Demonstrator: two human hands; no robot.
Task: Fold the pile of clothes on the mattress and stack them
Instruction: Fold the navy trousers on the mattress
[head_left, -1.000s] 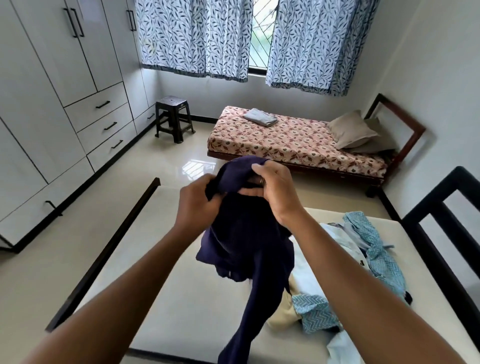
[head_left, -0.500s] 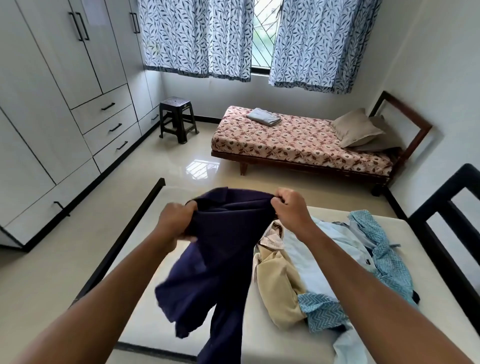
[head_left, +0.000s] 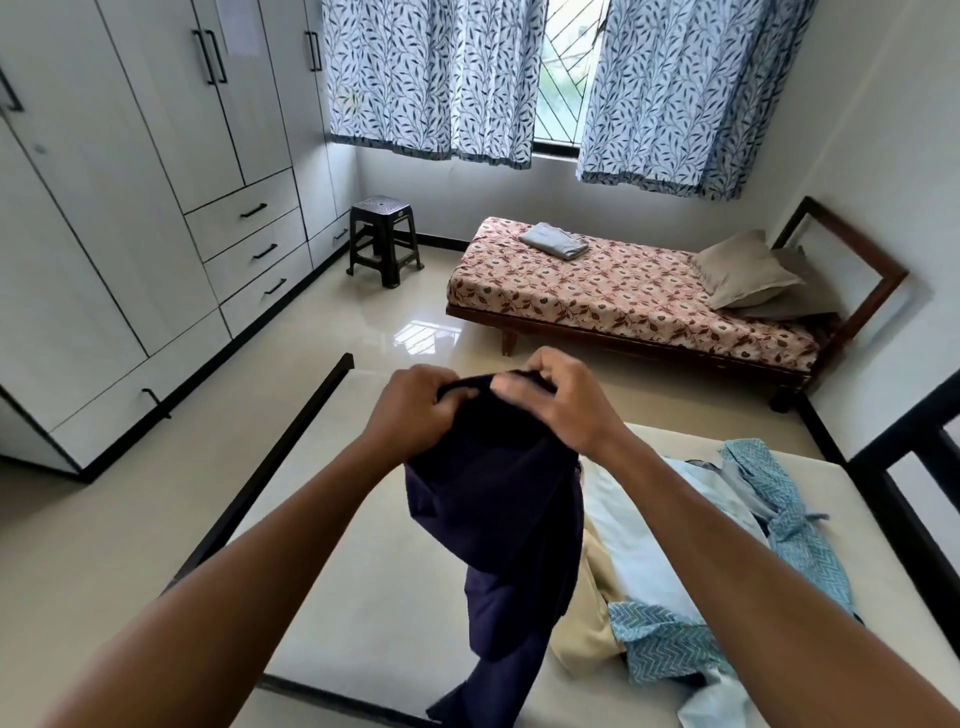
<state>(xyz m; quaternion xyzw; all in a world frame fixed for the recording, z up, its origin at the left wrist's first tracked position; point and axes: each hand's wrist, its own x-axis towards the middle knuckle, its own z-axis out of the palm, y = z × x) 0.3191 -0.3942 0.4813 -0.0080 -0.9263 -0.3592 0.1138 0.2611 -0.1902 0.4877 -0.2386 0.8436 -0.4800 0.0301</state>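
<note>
Both hands: left hand (head_left: 410, 413) and right hand (head_left: 553, 408) pinch navy garment (head_left: 498, 514) at its top edge.
Handling: likely soft, limp, light; best held at corners.

left hand (head_left: 415, 410) grips top edge of navy garment (head_left: 498, 519) | right hand (head_left: 550, 400) pinches same edge, hands close together | garment hangs above cream mattress (head_left: 363, 597) | pile of clothes (head_left: 701, 571) lies to the right: teal patterned, pale blue, beige pieces
</note>
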